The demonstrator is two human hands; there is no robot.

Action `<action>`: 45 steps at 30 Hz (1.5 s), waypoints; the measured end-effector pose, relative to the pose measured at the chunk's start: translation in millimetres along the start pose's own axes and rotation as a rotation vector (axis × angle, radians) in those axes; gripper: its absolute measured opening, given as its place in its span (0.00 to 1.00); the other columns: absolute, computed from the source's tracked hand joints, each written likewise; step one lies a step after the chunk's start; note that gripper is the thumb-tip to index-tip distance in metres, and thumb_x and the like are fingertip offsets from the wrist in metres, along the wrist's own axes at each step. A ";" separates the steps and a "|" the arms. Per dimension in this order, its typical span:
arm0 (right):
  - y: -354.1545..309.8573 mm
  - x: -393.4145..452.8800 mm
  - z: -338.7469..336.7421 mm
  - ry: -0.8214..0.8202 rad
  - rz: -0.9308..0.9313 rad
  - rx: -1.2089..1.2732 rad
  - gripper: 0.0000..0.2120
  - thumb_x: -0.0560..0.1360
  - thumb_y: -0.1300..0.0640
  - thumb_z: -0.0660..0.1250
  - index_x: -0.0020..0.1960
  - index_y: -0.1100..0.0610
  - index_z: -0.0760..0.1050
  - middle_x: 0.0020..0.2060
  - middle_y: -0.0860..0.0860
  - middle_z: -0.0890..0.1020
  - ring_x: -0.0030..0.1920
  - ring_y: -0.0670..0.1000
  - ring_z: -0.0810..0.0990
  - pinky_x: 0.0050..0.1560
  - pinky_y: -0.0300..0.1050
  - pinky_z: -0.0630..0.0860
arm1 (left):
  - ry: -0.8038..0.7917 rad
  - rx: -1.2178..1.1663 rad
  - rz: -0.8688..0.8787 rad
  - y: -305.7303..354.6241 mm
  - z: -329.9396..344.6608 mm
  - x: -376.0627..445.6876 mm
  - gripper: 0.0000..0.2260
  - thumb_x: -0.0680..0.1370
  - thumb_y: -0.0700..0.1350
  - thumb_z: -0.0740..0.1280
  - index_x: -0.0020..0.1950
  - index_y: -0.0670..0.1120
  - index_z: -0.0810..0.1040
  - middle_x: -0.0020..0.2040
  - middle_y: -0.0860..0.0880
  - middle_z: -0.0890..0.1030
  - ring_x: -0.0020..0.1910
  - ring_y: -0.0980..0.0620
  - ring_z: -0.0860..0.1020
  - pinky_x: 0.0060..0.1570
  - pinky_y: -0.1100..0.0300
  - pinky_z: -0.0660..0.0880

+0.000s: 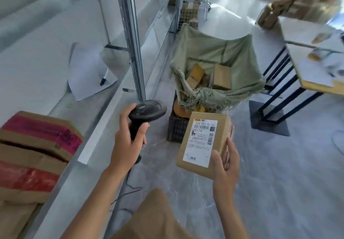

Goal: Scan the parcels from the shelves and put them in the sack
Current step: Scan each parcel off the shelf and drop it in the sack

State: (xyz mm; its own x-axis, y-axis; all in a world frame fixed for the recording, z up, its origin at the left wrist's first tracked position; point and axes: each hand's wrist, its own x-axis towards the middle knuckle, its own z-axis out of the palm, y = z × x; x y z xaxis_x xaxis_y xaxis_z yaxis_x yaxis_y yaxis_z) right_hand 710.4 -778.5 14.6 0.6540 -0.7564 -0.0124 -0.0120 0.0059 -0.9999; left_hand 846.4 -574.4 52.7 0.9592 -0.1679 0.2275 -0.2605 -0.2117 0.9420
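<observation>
Tan clothing (154, 218) of the person fills the lower centre of the view, with both forearms extended forward above it. A black scanner (144, 115) is gripped by the left hand (128, 142), the fingers curled round its handle and the head raised and turned toward the right. A thin black cable (128, 188) hangs from the base of the handle down to the grey floor (279, 183).

A cardboard parcel (202, 143) is held by the right hand (226, 166) at its near right corner, the thumb laid on the top face and the fingers wrapped along the side. The parcel is carried in the air just beside the scanner, with its white label (201, 142) facing up and the barcodes exposed.

Beyond the parcel, a green sack (214, 56) is draped open over a dark crate (176, 128) on the floor. At least 3 cardboard boxes (221, 76) are visible inside the sack.

At left, a metal shelf (55, 67) carries 2 taped cartons (35, 149), stacked at the near end, and farther along a white sheet (87, 74) with a pen (104, 78) laid on it. A slotted steel upright (134, 43) rises from the shelf edge.

At right, a table (307, 71) on black legs stands well apart from the sack; the small items on it are blurred.
</observation>
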 end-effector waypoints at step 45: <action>123.2 598.2 210.1 -0.250 0.311 -1.140 0.34 0.80 0.37 0.59 0.81 0.45 0.53 0.80 0.55 0.54 0.75 0.71 0.56 0.72 0.69 0.56 | -0.213 -0.073 -0.324 -75.5 254.3 456.6 0.20 0.77 0.56 0.66 0.69 0.61 0.67 0.44 0.42 0.81 0.31 0.41 0.76 0.35 0.49 0.77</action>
State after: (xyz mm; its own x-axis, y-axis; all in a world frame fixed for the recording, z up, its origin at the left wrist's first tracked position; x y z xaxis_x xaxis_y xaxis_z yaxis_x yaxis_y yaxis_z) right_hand 1259.0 -1092.8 -117.0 0.6314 -0.6771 -0.3780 -0.7730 -0.5105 -0.3766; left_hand 1276.1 -879.9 22.7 0.9440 -0.3015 -0.1339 0.0683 -0.2185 0.9734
